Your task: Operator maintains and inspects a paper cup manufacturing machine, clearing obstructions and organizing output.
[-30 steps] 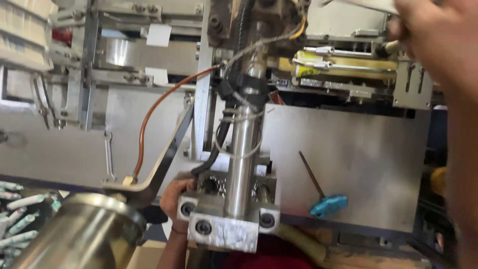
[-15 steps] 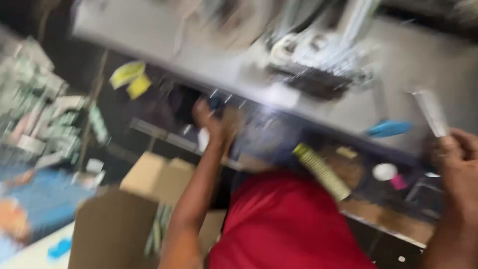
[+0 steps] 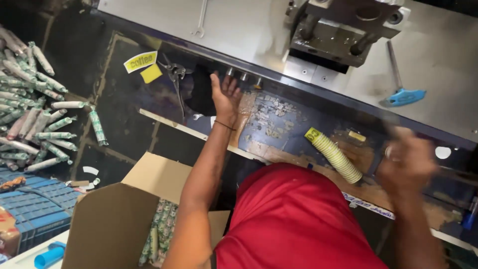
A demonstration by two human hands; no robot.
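Reaching under the machine ledge: left hand spread open, fingers against the dark panel beside pliers. Right hand blurred, grip impossible to tell, near a stack of yellow paper cups. Needing next, probably, a firm press or feel along that panel. Open cardboard box below, holding rolled green-white packs

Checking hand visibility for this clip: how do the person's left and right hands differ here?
The left hand is sharp, fingers spread, reaching to the machine's edge by the pliers; the right hand is motion-blurred, nearer the camera, beside the cup stack. Neither plainly holds anything.
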